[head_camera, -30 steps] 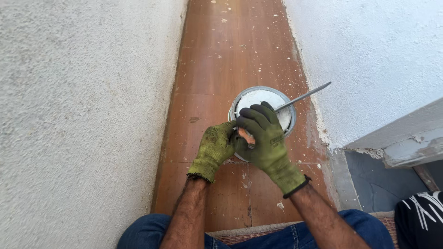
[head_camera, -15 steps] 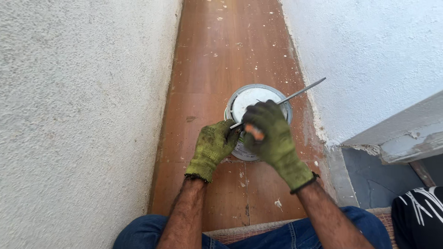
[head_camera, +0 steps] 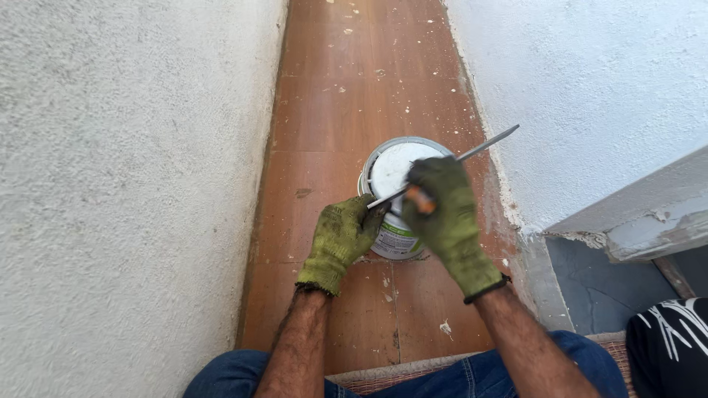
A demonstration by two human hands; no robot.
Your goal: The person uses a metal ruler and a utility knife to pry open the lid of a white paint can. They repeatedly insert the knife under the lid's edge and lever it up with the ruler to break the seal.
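Gripping a rod (head_camera: 472, 152) in our gloved right hand (head_camera: 446, 217), we rest its tip at the rim of the can (head_camera: 394, 184), which stands on the floor (head_camera: 346, 96); our left hand (head_camera: 341, 237) clasps the can's near side, just beside that tip.

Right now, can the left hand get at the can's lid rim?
Probably yes. The left hand already rests against the can at its near-left side, just below the lid rim. The right hand and its metal tool cross the near edge, but the left rim looks uncovered.
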